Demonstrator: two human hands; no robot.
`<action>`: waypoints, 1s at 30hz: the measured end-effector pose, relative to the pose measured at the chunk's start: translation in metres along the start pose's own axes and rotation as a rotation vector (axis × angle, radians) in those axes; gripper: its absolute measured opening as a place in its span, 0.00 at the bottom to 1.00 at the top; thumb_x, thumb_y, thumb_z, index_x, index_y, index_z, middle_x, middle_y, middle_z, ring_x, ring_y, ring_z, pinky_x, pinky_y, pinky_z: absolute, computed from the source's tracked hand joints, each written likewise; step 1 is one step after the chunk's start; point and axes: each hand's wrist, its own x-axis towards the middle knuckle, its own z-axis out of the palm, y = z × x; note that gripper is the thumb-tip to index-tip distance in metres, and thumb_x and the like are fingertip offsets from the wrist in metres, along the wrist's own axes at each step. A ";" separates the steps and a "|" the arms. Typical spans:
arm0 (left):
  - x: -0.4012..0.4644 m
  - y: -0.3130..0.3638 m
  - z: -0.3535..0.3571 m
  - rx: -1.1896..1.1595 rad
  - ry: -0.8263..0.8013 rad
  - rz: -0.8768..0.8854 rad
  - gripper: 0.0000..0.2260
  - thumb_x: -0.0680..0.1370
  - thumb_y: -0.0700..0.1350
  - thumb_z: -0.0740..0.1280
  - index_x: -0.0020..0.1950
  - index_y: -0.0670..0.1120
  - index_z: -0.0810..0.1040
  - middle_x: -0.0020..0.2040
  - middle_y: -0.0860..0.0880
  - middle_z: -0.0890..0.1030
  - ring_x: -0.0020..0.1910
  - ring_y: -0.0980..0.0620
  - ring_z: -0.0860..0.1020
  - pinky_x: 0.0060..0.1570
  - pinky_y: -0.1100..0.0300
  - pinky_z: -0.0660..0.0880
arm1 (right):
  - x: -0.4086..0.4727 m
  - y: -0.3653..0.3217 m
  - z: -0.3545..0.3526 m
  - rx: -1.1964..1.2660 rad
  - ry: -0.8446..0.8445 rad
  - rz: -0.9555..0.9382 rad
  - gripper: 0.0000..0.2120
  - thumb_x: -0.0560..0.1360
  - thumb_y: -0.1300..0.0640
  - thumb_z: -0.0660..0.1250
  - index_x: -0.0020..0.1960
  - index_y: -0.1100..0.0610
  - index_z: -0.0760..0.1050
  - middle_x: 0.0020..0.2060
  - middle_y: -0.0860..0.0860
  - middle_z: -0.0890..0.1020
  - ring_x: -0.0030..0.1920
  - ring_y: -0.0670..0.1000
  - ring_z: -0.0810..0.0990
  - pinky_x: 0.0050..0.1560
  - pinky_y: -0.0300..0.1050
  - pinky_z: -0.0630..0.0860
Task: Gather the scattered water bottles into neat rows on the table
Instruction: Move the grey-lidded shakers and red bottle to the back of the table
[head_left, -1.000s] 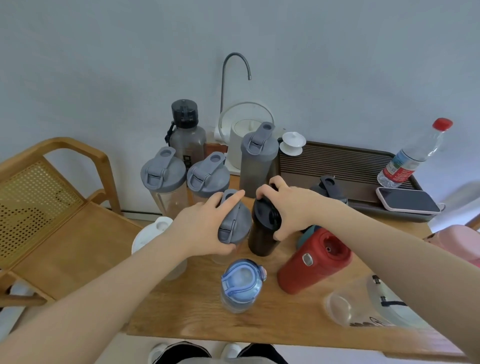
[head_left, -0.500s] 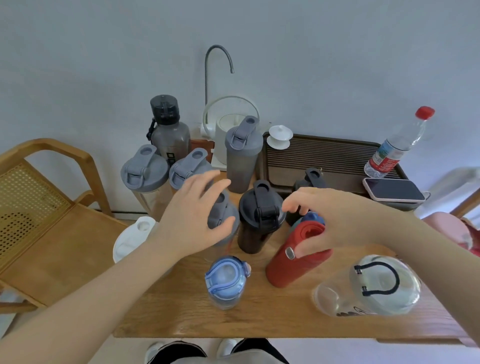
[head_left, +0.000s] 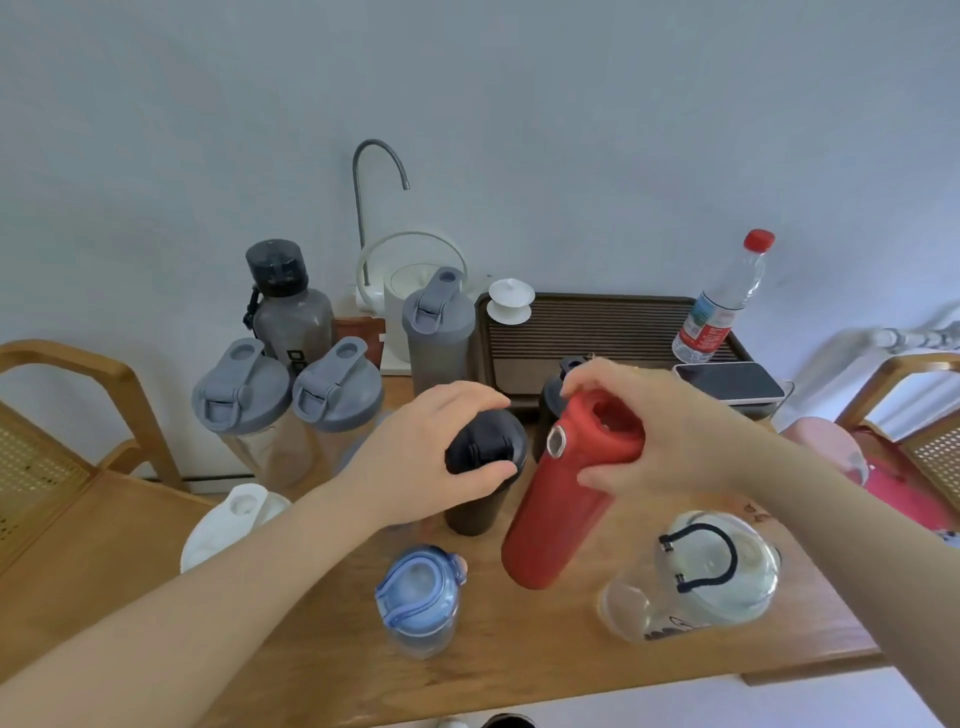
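- The left hand (head_left: 441, 447) grips the lid of the black plastic shaker bottle (head_left: 483, 470) at frame centre.
- The right hand (head_left: 649, 431) holds the tilted red bottle (head_left: 563, 499) on the wooden desk (head_left: 545, 649).

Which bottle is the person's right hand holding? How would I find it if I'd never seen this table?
Start at the wooden table and look at the front half, just right of the middle. There the right hand is wrapped round the top of the red bottle, which tilts beside the black bottle under the left hand. It is the only bottle that is red all over.
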 end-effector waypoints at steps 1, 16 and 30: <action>0.003 0.001 -0.003 -0.015 0.009 0.012 0.27 0.68 0.61 0.61 0.63 0.50 0.72 0.61 0.54 0.76 0.60 0.62 0.68 0.57 0.67 0.66 | 0.002 -0.004 -0.015 0.060 0.084 -0.024 0.26 0.59 0.42 0.70 0.54 0.43 0.67 0.44 0.42 0.79 0.44 0.44 0.77 0.45 0.33 0.73; 0.012 -0.119 -0.124 0.420 -0.084 -0.541 0.32 0.72 0.63 0.63 0.72 0.50 0.60 0.72 0.47 0.64 0.69 0.45 0.63 0.64 0.50 0.65 | 0.160 -0.085 -0.103 0.495 0.782 -0.140 0.15 0.58 0.46 0.70 0.42 0.42 0.69 0.41 0.56 0.84 0.44 0.55 0.83 0.49 0.55 0.81; -0.026 -0.201 -0.114 0.376 -0.459 -0.368 0.40 0.64 0.64 0.69 0.70 0.55 0.55 0.64 0.48 0.63 0.56 0.46 0.72 0.50 0.54 0.74 | 0.303 -0.086 0.010 -0.075 0.307 0.063 0.25 0.68 0.42 0.70 0.61 0.50 0.70 0.56 0.53 0.79 0.56 0.55 0.77 0.55 0.48 0.72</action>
